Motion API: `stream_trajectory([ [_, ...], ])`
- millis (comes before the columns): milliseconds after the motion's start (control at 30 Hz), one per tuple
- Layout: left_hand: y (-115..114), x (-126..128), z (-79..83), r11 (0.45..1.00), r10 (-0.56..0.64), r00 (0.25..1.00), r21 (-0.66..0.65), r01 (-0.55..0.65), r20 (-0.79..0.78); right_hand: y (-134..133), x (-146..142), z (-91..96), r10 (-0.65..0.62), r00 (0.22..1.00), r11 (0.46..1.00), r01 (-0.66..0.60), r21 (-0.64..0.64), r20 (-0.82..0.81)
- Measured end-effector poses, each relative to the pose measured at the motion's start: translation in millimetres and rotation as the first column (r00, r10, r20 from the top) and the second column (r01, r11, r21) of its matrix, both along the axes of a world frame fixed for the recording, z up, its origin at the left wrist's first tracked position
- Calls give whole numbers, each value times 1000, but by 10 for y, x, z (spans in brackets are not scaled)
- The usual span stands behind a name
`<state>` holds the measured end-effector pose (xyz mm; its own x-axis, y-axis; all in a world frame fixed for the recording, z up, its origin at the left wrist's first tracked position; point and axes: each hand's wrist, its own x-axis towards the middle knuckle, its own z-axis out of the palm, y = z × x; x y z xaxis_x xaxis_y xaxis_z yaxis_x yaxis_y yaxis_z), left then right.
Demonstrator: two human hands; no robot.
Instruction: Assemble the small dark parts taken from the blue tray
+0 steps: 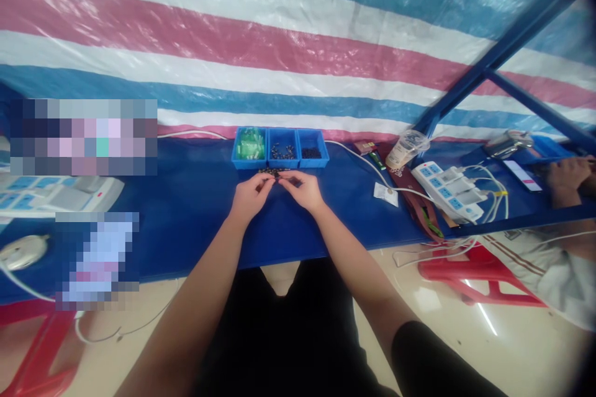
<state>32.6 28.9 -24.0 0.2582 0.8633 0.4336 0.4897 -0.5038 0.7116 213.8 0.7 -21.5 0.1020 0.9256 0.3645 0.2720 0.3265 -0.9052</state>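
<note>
Both my hands meet over a blue table point(186, 198), just in front of three small blue bins. My left hand point(250, 193) is pinched, its fingertips on small dark parts point(270, 172) lying on the cloth. My right hand point(305, 189) is pinched too, fingertips touching the left hand's at a tiny dark piece too small to name. The left bin point(250, 147) holds green and white pieces. The middle bin point(283, 149) and the right bin point(311, 147) hold small dark parts.
White power strips point(447, 189) with cables lie right of me, beside a plastic cup point(406, 149). Another power strip point(56, 192) lies left. Red plastic stools point(470, 270) stand under the table. Another person's arm point(570, 177) rests at far right. A striped tarp hangs behind.
</note>
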Motion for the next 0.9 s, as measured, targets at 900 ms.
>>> stream_trajectory([
  [900,-12,10,26,1000,8,1000,26,-8,-10,15,11,-14,16,999,998,-19,-63,-45],
])
